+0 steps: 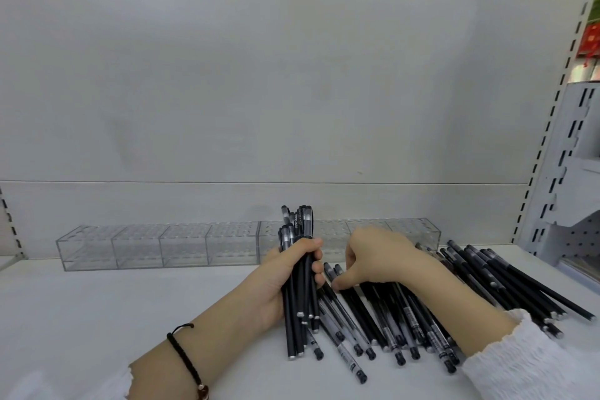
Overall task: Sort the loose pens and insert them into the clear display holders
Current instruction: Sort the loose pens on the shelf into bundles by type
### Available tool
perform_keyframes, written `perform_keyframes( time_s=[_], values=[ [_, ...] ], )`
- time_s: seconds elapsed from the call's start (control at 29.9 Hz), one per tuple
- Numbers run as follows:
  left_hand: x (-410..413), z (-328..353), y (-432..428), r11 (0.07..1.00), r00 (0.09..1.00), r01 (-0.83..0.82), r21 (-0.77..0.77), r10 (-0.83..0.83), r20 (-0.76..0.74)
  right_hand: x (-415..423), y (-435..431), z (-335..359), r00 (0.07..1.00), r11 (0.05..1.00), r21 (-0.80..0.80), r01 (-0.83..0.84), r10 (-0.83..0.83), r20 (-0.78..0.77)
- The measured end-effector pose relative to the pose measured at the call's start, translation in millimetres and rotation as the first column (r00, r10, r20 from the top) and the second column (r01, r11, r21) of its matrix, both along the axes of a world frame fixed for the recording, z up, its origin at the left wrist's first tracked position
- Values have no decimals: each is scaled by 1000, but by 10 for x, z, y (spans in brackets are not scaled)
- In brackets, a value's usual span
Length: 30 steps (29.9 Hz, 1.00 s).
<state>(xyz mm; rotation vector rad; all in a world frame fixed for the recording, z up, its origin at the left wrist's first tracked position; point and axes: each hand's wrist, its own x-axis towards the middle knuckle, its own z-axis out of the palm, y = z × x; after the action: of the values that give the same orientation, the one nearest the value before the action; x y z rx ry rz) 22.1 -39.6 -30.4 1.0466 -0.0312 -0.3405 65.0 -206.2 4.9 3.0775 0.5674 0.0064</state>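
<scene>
The loose pens lie in a messy pile on the shelf, most of them black, some with see-through parts, and many cross over each other. More pens lie in a second bunch further to the right. Each pen looks thin, light and hard, so it will not bend, but it is round and smooth, so I think it can roll away or slip out of a full hand. The best place to take one is probably the middle of its body, where it will not tip. The left grip is closed tight round a bundle of pens that stands up straight, with the caps sticking out on top. That bundle looks big, and a pen could slide down out of it if the hold gets loose. The right grip is bent down over the pile with its thumb touching a pen; its fingers are hidden behind the hand, so I cannot tell if it has a pen yet. Behind both hands, against the grey back wall, stands a long row of clear display holders with small holes on top. No pens are in them yet. The holes look small, so each pen will likely have to go in straight, one at a time.
</scene>
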Motion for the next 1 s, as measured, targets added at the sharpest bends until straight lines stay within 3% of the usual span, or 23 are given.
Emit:
perform_keyframes(
  time_s=[0.2,0.37,0.53,1.0],
  values=[
    [8,2,-37,993,999,-47,-109,45,-16,-38,110,-21,999,999,-16,42,-43,-30],
    [-9,21,-38,996,998,-49,-79,47,-30,-50,155,-36,995,998,19,55,-54,-85],
    [-9,28,-27,996,997,-62,-65,59,-47,-14,104,-5,981,984,171,56,-22,-191],
    [24,-15,-3,996,998,-51,-73,49,-28,-31,116,-14,980,971,226,74,-28,-198]
  ],
)
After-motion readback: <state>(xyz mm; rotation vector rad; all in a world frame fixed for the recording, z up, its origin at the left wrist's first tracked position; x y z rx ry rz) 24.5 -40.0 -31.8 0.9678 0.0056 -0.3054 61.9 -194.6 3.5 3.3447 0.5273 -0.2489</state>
